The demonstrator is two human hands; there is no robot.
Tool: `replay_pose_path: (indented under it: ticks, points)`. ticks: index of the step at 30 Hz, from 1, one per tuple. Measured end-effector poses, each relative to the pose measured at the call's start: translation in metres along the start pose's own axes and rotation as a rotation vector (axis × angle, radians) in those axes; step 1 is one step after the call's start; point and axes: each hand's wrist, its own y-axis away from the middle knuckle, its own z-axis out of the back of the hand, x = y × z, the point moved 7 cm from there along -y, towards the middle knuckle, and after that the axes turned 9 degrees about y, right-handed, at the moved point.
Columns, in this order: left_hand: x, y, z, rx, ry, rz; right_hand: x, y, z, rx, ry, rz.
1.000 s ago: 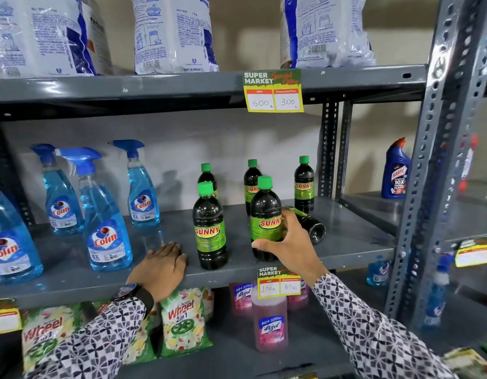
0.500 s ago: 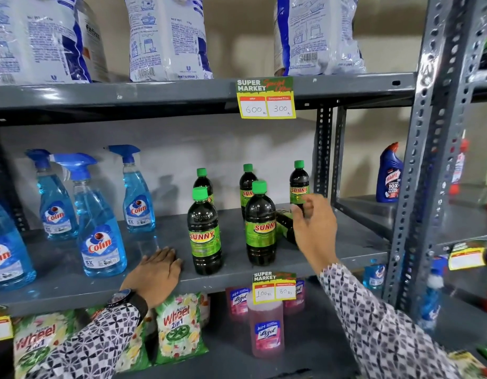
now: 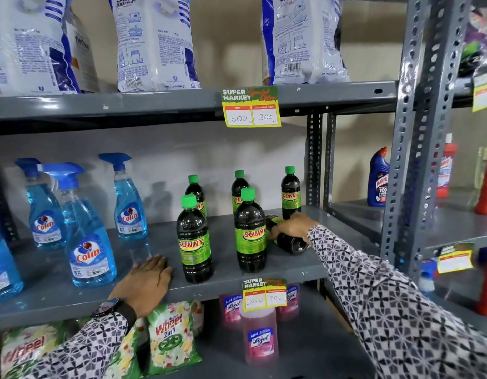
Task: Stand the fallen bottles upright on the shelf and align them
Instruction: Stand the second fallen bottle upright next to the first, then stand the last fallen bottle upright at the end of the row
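Several dark Sunny bottles with green caps stand upright on the grey middle shelf: two in front and three behind. One more Sunny bottle lies on its side to the right of the front pair, base toward me. My right hand is wrapped over this fallen bottle, gripping it. My left hand rests flat on the shelf's front edge, left of the front bottles, fingers together, holding nothing.
Blue Colin spray bottles crowd the shelf's left half. Detergent bags sit on the shelf above. A grey upright post stands right of the fallen bottle. Pink Lizol bottles and Wheel packs fill the lower shelf.
My right hand left the upright front bottle, moved right and back, and came down onto the lying bottle. My left hand stayed on the shelf edge.
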Motion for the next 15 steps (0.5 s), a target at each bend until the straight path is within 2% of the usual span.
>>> replay_pose_path:
  ticks: [3, 6, 10, 15]
  points:
    - [0.001, -0.001, 0.000, -0.009, 0.019, 0.004, -0.006, 0.001, 0.004, -0.090, -0.218, 0.040]
    - [0.001, -0.001, -0.001, 0.005, -0.024, -0.010, -0.002, 0.013, 0.021, -0.308, -0.370, 0.176]
    - [0.001, -0.002, -0.003, 0.015, -0.121, -0.037, 0.003, 0.031, 0.033, -0.494, -0.451, 0.321]
    - [-0.002, -0.001, -0.003, -0.004, -0.170, -0.047, -0.014, 0.038, 0.016, -0.547, -0.417, 0.305]
